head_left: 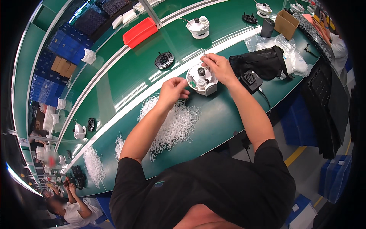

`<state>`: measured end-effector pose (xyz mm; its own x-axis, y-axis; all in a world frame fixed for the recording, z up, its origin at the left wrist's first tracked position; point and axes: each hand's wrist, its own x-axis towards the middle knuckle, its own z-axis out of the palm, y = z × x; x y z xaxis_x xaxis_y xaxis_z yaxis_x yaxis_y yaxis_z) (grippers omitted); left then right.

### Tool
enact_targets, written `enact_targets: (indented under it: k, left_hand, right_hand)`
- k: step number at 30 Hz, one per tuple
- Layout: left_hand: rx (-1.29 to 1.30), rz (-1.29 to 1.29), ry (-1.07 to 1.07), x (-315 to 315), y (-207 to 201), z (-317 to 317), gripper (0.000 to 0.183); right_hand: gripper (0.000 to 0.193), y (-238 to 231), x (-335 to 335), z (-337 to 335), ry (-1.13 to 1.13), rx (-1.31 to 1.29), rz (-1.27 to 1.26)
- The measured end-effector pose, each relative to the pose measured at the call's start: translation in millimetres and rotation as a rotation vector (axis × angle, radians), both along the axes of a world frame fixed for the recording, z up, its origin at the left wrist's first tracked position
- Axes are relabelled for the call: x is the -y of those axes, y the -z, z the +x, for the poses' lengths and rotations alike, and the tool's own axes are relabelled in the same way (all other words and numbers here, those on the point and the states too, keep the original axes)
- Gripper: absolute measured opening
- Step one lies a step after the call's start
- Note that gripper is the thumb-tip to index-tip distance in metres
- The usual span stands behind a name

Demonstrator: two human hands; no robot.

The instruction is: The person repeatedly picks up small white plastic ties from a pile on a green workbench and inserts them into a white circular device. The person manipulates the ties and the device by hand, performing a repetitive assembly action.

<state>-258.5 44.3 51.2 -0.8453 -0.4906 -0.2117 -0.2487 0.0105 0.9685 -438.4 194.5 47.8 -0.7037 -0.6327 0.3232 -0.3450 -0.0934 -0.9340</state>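
Head view: we find the white housing (211, 90) open side up near the right end of the green tabletop (213, 128), between both hands, holding a black cylinder (201, 71) and smaller pale parts. Our left hand (172, 91) is at its left rim, fingers curled, thumb near the index; we cannot tell whether they grip anything. Our right hand (218, 68) pinches something thin and small beyond the far rim. Across the white strip lies a red tray (140, 33); a cardboard box (286, 25) stands at the tabletop's far right corner. White loops (177, 124) crowd the near edge, and a black mesh pouch (259, 63) takes up space rightward.
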Motion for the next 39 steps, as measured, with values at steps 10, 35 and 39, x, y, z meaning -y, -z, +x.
enact_targets:
  k: [10, 35, 39]
  left_hand:
    - [-0.411, -0.078, -0.039, 17, -24, -43, 0.017]
    - [-0.062, -0.650, 0.056, 9, -20, -55, 0.014]
    - [-0.211, -0.907, 0.127, 15, -9, -56, 0.010]
  right_hand:
    - [0.022, -22, 3, 5, -0.082, -0.331, 0.223]
    - [0.022, -14, 12, 5, -0.228, -0.070, 0.083]
    - [0.021, 1, 25, -2, -0.146, 0.115, -0.033]
